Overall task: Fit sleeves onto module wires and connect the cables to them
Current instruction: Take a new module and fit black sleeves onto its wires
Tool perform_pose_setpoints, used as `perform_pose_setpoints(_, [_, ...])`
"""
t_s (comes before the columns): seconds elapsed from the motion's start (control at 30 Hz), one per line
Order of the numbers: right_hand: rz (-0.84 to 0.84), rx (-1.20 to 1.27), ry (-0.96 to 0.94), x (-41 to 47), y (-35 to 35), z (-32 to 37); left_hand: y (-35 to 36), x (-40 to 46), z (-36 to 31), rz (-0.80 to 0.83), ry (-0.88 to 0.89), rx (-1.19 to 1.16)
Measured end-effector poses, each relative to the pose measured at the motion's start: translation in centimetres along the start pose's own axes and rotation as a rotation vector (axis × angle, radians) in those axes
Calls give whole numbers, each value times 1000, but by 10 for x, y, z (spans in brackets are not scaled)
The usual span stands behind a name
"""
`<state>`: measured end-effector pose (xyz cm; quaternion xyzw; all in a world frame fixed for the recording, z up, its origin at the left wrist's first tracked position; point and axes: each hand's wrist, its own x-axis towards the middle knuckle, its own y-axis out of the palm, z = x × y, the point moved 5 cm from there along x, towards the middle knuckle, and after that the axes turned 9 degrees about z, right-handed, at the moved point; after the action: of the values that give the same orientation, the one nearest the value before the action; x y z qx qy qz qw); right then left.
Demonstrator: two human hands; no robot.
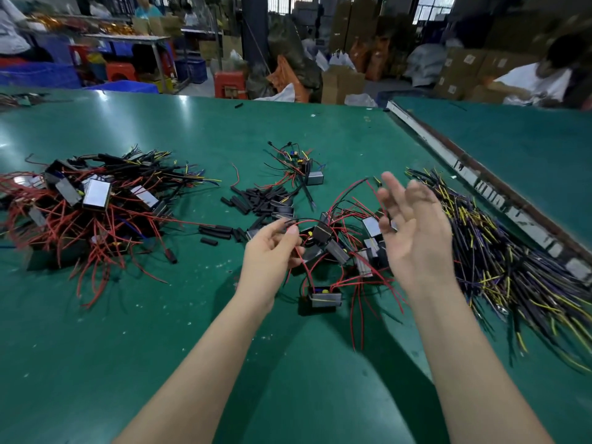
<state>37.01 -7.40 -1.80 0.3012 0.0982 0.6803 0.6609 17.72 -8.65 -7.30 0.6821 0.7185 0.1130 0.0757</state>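
Left hand (272, 248) pinches module wires (296, 224); right hand (413, 232) raised, fingers spread

**Counts on your bench**

You have two hands in view: your left hand (272, 248) and your right hand (413, 238). Three heaps of material lie on the green table (160, 331): one big tangle of finished modules (93, 206) at your left, one loose cluster of modules (346, 245) between your hands, and one bundle of cables (499, 251) at your right. One module (323, 299) lies apart, nearest you, and one more module with wires (312, 176) sits alone farther back. One scatter of black sleeves (253, 200) lies mid-table; the pieces overlap too much for you to count exactly, as do the cables
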Motion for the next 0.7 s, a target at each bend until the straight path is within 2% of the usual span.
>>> perform_pose_setpoints(0.07, [34,61,30,5,-3,3,2,-1,1,7,19,-33])
perform_pose_setpoints(0.1, [20,-38,30,6,-7,3,3,-1,1,16,30,3])
perform_pose_setpoints(0.13, [-5,-269,26,8,-12,3,3,-1,0,23,39,59])
perform_pose_setpoints(0.2, [-40,-986,82,13,-23,-5,2,-1,-1,14,52,144])
perform_pose_setpoints(0.23, [-53,-1258,124,13,-25,-10,1,-1,-1,11,56,158])
perform_pose_setpoints(0.27, [-33,-1324,151,13,-25,-14,1,-1,-1,14,57,160])
perform_pose_setpoints(0.33, [87,-1057,125,12,-17,-20,3,-2,-2,31,64,136])
perform_pose_setpoints(0.4, [201,-932,80,8,-4,-19,4,-2,-3,47,85,111])
perform_pose_setpoints(0.47, [249,-716,47,6,0,-15,5,-2,-3,58,101,112])
perform_pose_setpoints(0.6, [145,-24,37,9,-8,8,1,-1,1,47,71,76])
perform_pose_setpoints(0.7, [12,248,-13,9,-22,21,1,1,6,36,54,54])
